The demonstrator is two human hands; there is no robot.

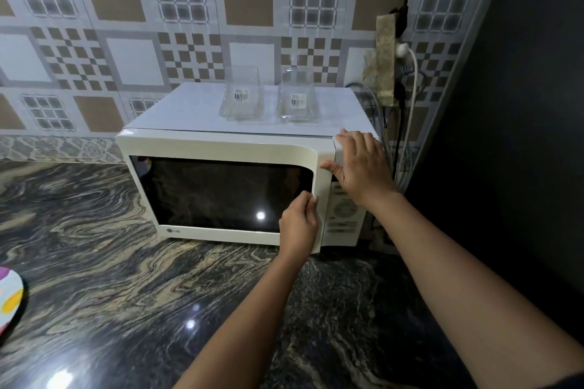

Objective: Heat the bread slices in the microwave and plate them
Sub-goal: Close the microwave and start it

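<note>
A white microwave [227, 145] stands on the dark marbled counter, its dark-windowed door [221, 193] shut. My left hand [298, 224] has its fingers curled on the door's right edge, beside the control panel [344, 215]. My right hand [360, 164] lies flat with straight fingers against the microwave's top right front corner, thumb on the door frame. No bread is in view; what is inside the microwave is hidden behind the dark window. A colourful plate [9, 297] shows partly at the left edge.
Two clear glass containers [241, 95] [297, 98] with barcode stickers stand on top of the microwave. A socket strip with plugs and cables [387, 63] hangs on the tiled wall to the right. A dark wall [521, 104] closes the right side. The counter [126, 278] stretches in front.
</note>
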